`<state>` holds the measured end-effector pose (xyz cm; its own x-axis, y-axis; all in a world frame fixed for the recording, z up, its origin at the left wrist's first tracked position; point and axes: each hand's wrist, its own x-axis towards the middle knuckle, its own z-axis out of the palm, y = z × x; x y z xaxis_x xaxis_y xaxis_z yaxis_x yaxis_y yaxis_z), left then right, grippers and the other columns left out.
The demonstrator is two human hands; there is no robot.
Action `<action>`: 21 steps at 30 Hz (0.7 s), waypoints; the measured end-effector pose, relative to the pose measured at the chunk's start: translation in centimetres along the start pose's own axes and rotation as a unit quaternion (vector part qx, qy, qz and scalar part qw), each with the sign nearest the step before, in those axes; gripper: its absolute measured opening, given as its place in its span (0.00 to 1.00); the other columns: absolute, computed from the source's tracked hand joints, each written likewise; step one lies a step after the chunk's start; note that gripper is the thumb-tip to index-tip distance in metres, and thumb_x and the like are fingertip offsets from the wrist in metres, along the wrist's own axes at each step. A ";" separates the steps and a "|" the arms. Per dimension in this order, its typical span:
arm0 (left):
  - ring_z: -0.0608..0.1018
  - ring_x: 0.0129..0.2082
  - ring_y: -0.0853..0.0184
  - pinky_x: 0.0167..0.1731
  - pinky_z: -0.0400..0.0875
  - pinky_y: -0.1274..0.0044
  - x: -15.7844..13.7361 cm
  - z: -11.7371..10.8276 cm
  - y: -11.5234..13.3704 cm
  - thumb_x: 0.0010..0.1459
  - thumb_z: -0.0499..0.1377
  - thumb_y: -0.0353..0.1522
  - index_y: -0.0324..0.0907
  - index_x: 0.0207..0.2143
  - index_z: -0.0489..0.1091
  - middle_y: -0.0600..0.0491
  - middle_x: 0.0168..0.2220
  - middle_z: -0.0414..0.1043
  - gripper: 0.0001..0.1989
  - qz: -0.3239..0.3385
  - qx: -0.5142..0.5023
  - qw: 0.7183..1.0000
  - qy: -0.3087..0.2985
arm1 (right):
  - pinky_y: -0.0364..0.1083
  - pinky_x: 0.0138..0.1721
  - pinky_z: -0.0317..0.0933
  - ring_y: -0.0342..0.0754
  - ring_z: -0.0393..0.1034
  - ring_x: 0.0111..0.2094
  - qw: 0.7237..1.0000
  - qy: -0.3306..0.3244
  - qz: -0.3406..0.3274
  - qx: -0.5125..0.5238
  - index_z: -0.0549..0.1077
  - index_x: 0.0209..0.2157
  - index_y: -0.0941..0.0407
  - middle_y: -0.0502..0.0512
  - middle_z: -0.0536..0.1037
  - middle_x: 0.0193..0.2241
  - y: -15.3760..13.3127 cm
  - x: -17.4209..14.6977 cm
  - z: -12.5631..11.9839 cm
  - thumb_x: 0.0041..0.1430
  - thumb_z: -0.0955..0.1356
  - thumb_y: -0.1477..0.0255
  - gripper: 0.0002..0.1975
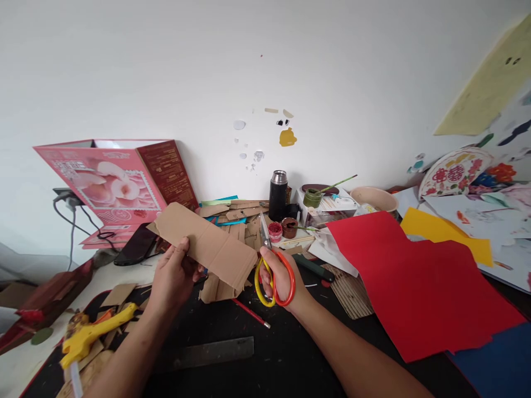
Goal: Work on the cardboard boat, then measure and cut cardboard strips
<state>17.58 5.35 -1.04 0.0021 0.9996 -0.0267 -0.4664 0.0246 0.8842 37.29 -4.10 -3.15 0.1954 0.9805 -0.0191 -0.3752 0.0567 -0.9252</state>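
Note:
My left hand [178,265] grips a creased strip of brown cardboard [207,237] by its lower left edge, thumb on top. The strip is held up at a slant over the table. In my right hand [279,276] is a pair of scissors [284,287] with one yellow and one red handle loop, the fingers wrapped about the loops. Its blades point away from me and up, just right of the cardboard's end and apart from it. Beneath the strip lies another cardboard piece [218,290]. A red pencil [253,314] rests on the black mat nearby.
A clear ruler [213,352] lies in front. At left are a yellow glue gun [97,331], a phone [135,246] and a pink box [120,188]. A black flask [277,196] and paint pots [289,227] stand behind. Red paper [418,282] covers the right.

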 end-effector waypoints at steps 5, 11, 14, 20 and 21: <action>0.70 0.13 0.70 0.08 0.59 0.81 -0.1 0.0 -0.3 0.46 0.75 0.39 0.43 0.35 0.70 0.60 0.21 0.71 0.20 -0.016 0.010 1.000 -0.017 | 0.38 0.11 0.49 0.38 0.57 0.08 1.000 -0.004 0.008 -0.020 0.63 0.27 0.53 0.40 0.65 0.13 0.2 0.0 0.0 0.54 0.74 0.41 0.31; 0.70 0.13 0.70 0.09 0.58 0.82 -0.1 -0.1 -0.6 0.47 0.74 0.41 0.43 0.37 0.69 0.59 0.21 0.71 0.21 -0.023 0.034 0.998 -0.038 | 0.38 0.11 0.50 0.38 0.57 0.09 1.000 0.003 0.003 -0.027 0.65 0.29 0.53 0.39 0.66 0.14 0.3 0.1 -0.2 0.55 0.74 0.43 0.29; 0.71 0.13 0.69 0.09 0.58 0.82 -0.1 -0.2 -0.8 0.49 0.74 0.43 0.43 0.36 0.69 0.58 0.20 0.71 0.21 -0.024 0.038 0.998 -0.053 | 0.37 0.11 0.49 0.37 0.56 0.09 1.000 0.012 -0.001 -0.026 0.66 0.31 0.53 0.39 0.65 0.14 0.4 0.2 -0.3 0.56 0.74 0.44 0.27; 0.74 0.15 0.68 0.11 0.64 0.81 0.2 -0.5 -0.9 0.51 0.74 0.43 0.42 0.34 0.70 0.56 0.21 0.74 0.20 -0.027 0.017 0.997 -0.069 | 0.38 0.11 0.48 0.38 0.56 0.08 1.000 0.013 -0.003 -0.005 0.64 0.28 0.53 0.39 0.65 0.14 0.6 0.4 -0.4 0.57 0.73 0.43 0.28; 0.75 0.16 0.67 0.13 0.67 0.80 0.2 -0.5 -1.0 0.51 0.74 0.42 0.41 0.34 0.71 0.55 0.22 0.75 0.19 -0.024 0.011 0.997 -0.068 | 0.38 0.10 0.48 0.38 0.56 0.08 1.000 0.009 -0.003 0.000 0.64 0.28 0.52 0.40 0.65 0.13 0.6 0.4 -0.4 0.57 0.73 0.43 0.29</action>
<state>17.60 5.54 -2.12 0.1445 0.9895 -0.0076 -0.4436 0.0716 0.8934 37.54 -3.77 -3.91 0.2129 0.9769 -0.0206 -0.3747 0.0622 -0.9250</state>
